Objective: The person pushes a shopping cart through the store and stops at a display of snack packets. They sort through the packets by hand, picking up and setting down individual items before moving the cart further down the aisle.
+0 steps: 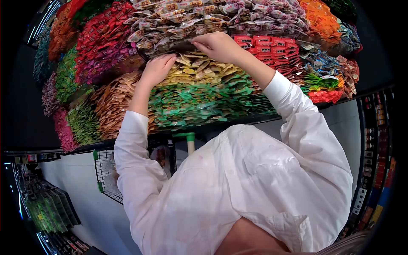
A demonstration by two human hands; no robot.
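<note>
My left hand (159, 71) lies at the back left corner of a pile of yellow snack packets (191, 68), its fingers laid over the packets' edge. To the right, my right hand (218, 46) reaches over the back of the same pile. Its fingers are bent together near a dark gap, and anything between them is hidden. Just behind both hands rise rows of white-and-purple packets (182, 21). Green packets (191, 104) fill the front, below the yellow ones.
Red packets (274, 51) stand right of my right hand; tan packets (117, 100) lie left of my left forearm. Farther left are magenta packets (100, 63). A black wire basket with green corners (106, 170) stands below the display edge, near a green-topped post (187, 136).
</note>
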